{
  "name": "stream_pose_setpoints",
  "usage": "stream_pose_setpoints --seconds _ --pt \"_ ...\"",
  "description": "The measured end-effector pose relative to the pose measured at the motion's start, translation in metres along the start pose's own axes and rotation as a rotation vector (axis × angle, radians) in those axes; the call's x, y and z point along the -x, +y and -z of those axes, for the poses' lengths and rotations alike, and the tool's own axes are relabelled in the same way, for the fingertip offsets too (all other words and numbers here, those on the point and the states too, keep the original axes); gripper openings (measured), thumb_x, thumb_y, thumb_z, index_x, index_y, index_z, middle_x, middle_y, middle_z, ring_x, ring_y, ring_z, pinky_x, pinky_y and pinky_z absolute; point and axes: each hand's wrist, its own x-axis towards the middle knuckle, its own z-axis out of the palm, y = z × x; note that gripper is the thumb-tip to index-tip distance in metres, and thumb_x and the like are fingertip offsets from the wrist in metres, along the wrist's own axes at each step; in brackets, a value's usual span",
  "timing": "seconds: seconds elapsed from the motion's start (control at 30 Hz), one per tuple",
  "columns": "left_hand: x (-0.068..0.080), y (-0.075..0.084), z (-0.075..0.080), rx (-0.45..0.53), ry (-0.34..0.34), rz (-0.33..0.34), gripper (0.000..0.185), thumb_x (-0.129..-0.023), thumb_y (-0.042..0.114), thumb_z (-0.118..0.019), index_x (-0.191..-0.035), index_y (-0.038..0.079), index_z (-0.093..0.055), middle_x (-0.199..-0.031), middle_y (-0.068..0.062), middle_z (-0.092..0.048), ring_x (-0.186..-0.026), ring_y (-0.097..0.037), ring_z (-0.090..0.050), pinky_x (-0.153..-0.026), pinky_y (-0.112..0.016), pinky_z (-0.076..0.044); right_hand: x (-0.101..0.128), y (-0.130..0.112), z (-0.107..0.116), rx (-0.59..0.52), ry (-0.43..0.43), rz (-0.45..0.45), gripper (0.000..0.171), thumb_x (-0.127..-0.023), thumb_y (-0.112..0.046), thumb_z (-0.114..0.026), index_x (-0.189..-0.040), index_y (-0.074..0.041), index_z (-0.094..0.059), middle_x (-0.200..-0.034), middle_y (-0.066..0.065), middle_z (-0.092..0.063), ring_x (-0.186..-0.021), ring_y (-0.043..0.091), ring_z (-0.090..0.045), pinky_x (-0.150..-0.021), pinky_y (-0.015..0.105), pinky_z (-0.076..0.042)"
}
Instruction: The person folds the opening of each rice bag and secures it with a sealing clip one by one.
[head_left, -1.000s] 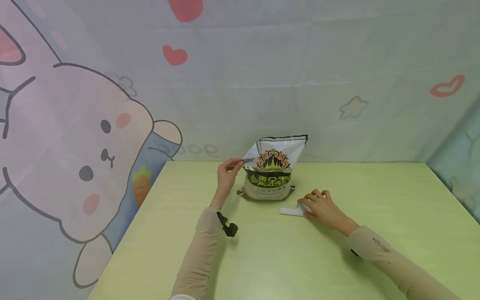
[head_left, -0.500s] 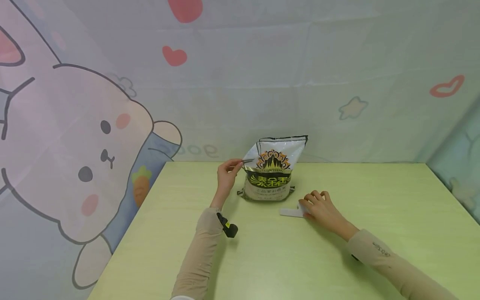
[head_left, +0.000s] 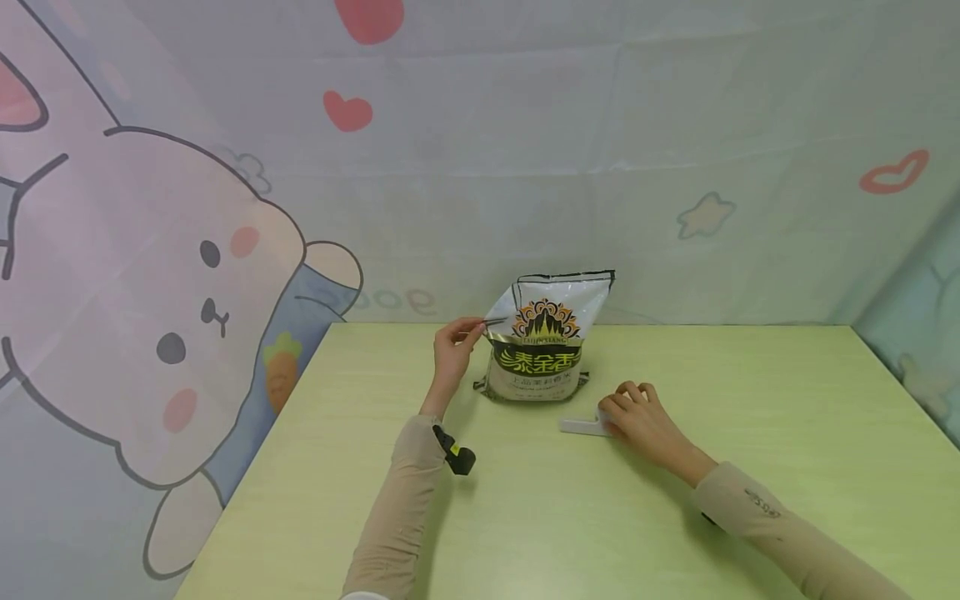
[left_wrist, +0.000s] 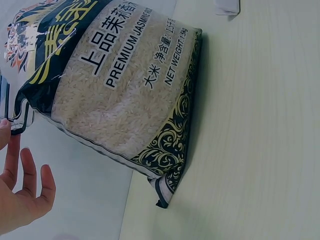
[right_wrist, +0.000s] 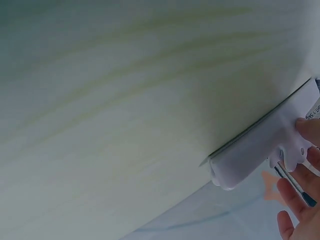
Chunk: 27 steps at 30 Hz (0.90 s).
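Note:
A plastic bag of rice [head_left: 536, 362] stands upright near the back of the table, its white upper part flattened above the grain. At its left edge my left hand [head_left: 453, 354] pinches the film between thumb and index finger. The left wrist view shows the other fingers [left_wrist: 29, 172] spread away from the bag. To the right and in front of the bag, my right hand [head_left: 647, 429] grips a long white bag clip [head_left: 582, 427] close over the table. In the right wrist view, the thumb lies on the clip [right_wrist: 250, 150], near its metal spring.
The light yellow-green table [head_left: 525, 517] reaches back to a printed cloth backdrop [head_left: 480, 183] with a cartoon rabbit. A black wrist camera [head_left: 459, 457] sticks out from the left sleeve.
The right hand and the bag clip have turned slightly on the spot, and less of the clip's raised part shows. The left hand and the rice bag stay as they were.

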Motion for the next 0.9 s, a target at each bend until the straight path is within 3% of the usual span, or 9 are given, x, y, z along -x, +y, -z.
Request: stream_pose_setpoints --seconds 0.13,0.33,0.53,0.67,0.9 --pt "-0.003 -0.012 -0.001 -0.011 0.000 -0.006 0.014 -0.083 0.009 -0.061 -0.092 0.000 -0.068 -0.085 -0.014 -0.067 -0.062 -0.006 -0.052 -0.053 -0.017 -0.041 0.001 -0.001 0.001 -0.002 0.012 0.012 0.027 -0.071 -0.019 -0.073 -0.091 -0.014 -0.056 -0.083 0.001 -0.065 -0.087 0.022 -0.049 -0.076 0.043 -0.034" --pt "-0.004 -0.017 -0.003 -0.022 0.029 0.014 0.017 -0.082 0.012 -0.063 -0.092 -0.001 -0.068 -0.088 -0.019 -0.066 -0.063 -0.004 -0.050 -0.054 -0.016 -0.041 0.001 -0.002 0.002 -0.002 0.006 0.016 0.028 -0.071 -0.020 -0.073 -0.093 -0.014 -0.057 -0.086 0.001 -0.065 -0.087 0.021 -0.049 -0.076 0.043 -0.034" --pt "-0.003 -0.014 -0.003 -0.004 0.027 0.028 0.017 -0.083 0.011 -0.062 -0.093 -0.001 -0.068 -0.091 -0.022 -0.065 -0.065 -0.008 -0.051 -0.055 -0.015 -0.040 -0.001 -0.004 0.008 0.009 -0.037 0.012 0.032 -0.072 -0.020 -0.072 -0.101 -0.012 -0.060 -0.092 0.001 -0.063 -0.088 0.021 -0.049 -0.076 0.043 -0.035" --pt "-0.005 -0.018 -0.003 -0.010 0.030 0.027 0.017 -0.083 0.012 -0.063 -0.093 0.000 -0.068 -0.091 -0.021 -0.065 -0.064 -0.003 -0.050 -0.055 -0.016 -0.041 -0.002 -0.006 0.013 0.000 -0.071 0.007 0.029 -0.071 -0.019 -0.073 -0.098 -0.013 -0.062 -0.091 0.001 -0.060 -0.087 0.021 -0.049 -0.076 0.043 -0.035" --pt "-0.006 -0.019 -0.003 0.005 0.018 0.047 0.019 -0.083 0.014 -0.063 -0.094 -0.001 -0.068 -0.092 -0.022 -0.065 -0.065 -0.005 -0.049 -0.055 -0.015 -0.040 -0.003 -0.009 0.017 0.003 -0.066 0.029 0.025 -0.070 -0.018 -0.074 -0.092 -0.014 -0.062 -0.088 0.000 -0.059 -0.083 0.020 -0.051 -0.075 0.042 -0.035"
